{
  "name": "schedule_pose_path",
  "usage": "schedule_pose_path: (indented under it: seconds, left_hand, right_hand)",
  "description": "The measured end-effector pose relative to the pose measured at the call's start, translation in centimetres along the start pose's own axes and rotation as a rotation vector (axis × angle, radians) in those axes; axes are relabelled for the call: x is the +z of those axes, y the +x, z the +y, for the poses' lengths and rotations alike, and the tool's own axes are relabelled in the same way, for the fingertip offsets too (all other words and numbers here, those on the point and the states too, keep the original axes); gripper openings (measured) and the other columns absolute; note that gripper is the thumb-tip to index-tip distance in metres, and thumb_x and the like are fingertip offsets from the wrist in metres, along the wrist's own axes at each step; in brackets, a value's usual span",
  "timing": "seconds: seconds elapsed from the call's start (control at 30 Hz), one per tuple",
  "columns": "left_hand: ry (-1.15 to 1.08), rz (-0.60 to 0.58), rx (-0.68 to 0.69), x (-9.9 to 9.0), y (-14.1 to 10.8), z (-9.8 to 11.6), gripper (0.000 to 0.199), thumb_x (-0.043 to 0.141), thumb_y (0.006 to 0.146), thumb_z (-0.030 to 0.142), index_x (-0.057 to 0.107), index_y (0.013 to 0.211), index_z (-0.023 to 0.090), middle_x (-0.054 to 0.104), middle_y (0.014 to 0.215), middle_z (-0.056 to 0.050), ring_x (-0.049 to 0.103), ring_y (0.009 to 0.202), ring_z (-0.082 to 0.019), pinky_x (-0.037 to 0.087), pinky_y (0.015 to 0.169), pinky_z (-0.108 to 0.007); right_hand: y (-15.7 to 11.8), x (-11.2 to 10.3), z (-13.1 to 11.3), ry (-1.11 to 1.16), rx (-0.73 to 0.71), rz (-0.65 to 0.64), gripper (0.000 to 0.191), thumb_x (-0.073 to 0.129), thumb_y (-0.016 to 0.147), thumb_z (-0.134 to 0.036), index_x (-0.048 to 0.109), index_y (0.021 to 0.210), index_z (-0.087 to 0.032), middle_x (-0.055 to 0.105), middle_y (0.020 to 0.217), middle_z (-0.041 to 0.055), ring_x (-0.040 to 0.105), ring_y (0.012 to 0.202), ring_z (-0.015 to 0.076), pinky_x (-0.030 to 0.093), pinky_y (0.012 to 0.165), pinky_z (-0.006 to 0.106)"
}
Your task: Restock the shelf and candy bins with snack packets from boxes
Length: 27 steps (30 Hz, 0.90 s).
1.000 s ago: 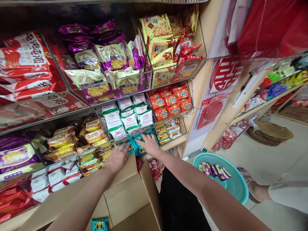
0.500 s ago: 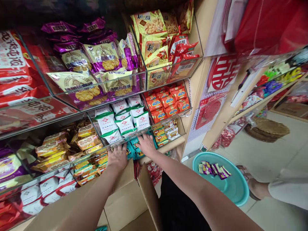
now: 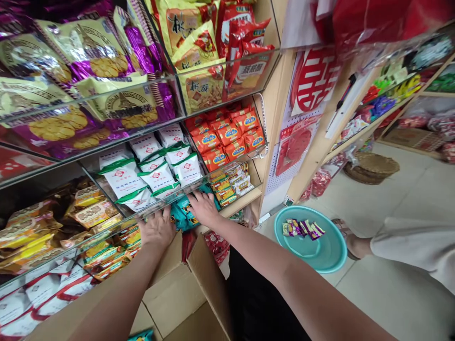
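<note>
Both of my hands reach into a lower shelf compartment holding teal packets (image 3: 183,213). My left hand (image 3: 156,227) lies at the left edge of these packets, fingers spread and fingertips under the clear front of the bin above. My right hand (image 3: 203,207) rests on the teal packets with its fingers apart. White packets with green edges (image 3: 156,177) fill the bin just above the hands. An open cardboard box (image 3: 174,289) stands below my forearms, with a teal packet (image 3: 141,335) near the bottom of the view.
Orange-red packets (image 3: 229,134) and small yellow packets (image 3: 223,190) sit to the right. A turquoise basin (image 3: 341,258) with purple packets stands on the floor beside another person's foot (image 3: 357,246). Clear bin fronts jut out above my hands.
The view has moved closer to the shelf, so the bins look larger and shifted left. My hands remain at the teal packets.
</note>
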<state>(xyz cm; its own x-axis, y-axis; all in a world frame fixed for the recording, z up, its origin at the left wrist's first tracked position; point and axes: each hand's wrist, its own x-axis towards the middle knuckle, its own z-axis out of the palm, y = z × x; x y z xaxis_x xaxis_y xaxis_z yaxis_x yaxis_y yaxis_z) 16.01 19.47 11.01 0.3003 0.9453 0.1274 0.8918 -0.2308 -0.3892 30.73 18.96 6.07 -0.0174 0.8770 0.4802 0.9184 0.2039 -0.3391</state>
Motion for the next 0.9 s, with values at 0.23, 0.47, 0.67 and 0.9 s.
schedule_pose_path:
  seconds: [0.23,0.47,0.67,0.9]
  left_hand:
    - [0.058,-0.095,-0.022,-0.6,1.0,0.8,0.054,0.028,0.080,0.013,0.027,0.132,0.028,0.043,0.126,-0.019,0.045,0.107,-0.034,0.030,0.081,-0.060]
    - [0.146,-0.174,-0.025,-1.0,1.3,0.8,0.053,0.022,0.081,0.008,0.035,0.128,0.029,0.042,0.127,-0.017,0.048,0.106,-0.034,0.028,0.085,-0.059]
    - [0.120,-0.106,0.033,-0.6,0.9,0.1,0.050,0.029,0.082,0.020,0.028,0.132,0.021,0.043,0.125,-0.021,0.042,0.112,-0.036,0.029,0.088,-0.054]
    - [-0.213,0.024,0.181,-1.6,-3.0,-2.6,0.050,0.029,0.082,0.040,0.045,0.121,0.013,0.049,0.119,-0.015,0.045,0.112,-0.025,0.037,0.093,-0.037]
  right_hand:
    - [-0.3,0.7,0.2,0.026,0.025,0.039,0.047,0.050,0.081,-0.035,0.036,0.124,-0.024,0.039,0.129,0.0055,0.043,0.096,0.0226,0.031,0.080,0.038]
    - [-0.6,0.8,0.3,0.048,0.033,0.046,0.047,0.048,0.082,-0.030,0.033,0.126,-0.024,0.035,0.130,0.0084,0.044,0.098,0.0226,0.028,0.083,0.038]
    - [-0.7,0.7,0.4,0.058,0.011,0.027,0.031,0.040,0.085,-0.020,0.044,0.116,-0.023,0.043,0.121,0.0074,0.045,0.097,0.0202,0.029,0.081,0.035]
    - [-1.5,-0.3,0.6,0.113,0.016,0.065,0.037,0.049,0.080,-0.030,0.044,0.116,-0.022,0.040,0.124,0.0076,0.042,0.100,0.0216,0.030,0.083,0.036]
